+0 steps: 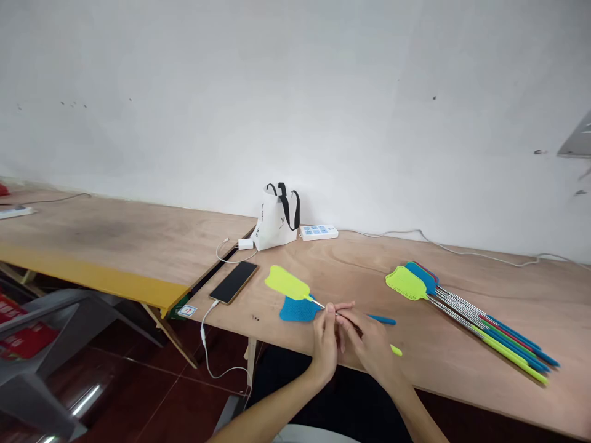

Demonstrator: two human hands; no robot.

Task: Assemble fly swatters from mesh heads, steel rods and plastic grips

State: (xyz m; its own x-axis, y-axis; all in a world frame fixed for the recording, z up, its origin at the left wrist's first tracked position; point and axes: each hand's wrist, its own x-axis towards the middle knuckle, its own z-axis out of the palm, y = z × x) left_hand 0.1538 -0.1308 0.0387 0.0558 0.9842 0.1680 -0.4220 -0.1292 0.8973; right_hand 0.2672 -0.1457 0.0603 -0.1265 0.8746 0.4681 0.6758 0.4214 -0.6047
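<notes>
The white bag point(276, 221) by the wall carries print too small to read. At the near edge of the table point(351, 264), the left hand point(324, 347) pinches the wire shaft of the yellow-green swatter point(286, 283), which lies over a blue swatter point(298, 309). The right hand point(369, 347) grips the same shaft, left of the swatter pile point(466, 317).

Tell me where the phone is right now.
In the head view, the phone lies near the left edge of the table, left of the yellow-green swatter head and in front of the white bag.
</notes>
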